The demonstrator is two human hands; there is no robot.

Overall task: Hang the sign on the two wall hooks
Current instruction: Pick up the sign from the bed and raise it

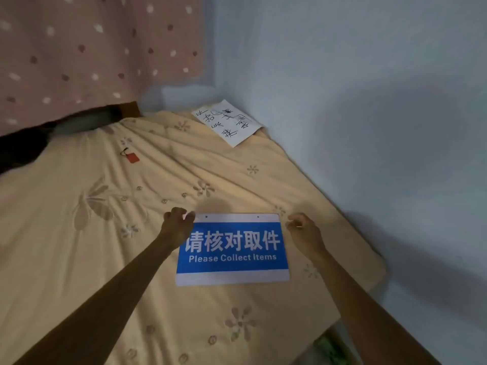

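Two hands flank a blue sign [232, 250] lying flat on the bed [79, 246]: left hand [177, 224] curled at its 10 o'clock corner, right hand [303, 229] loosely closed beside its 2 o'clock corner.

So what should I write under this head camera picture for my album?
Two hands, left hand and right hand, reach for a blue sign lying flat on a flowery bedcover.

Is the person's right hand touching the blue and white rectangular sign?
Apart. The head view shows yellow bedsheet between the right hand and the sign.
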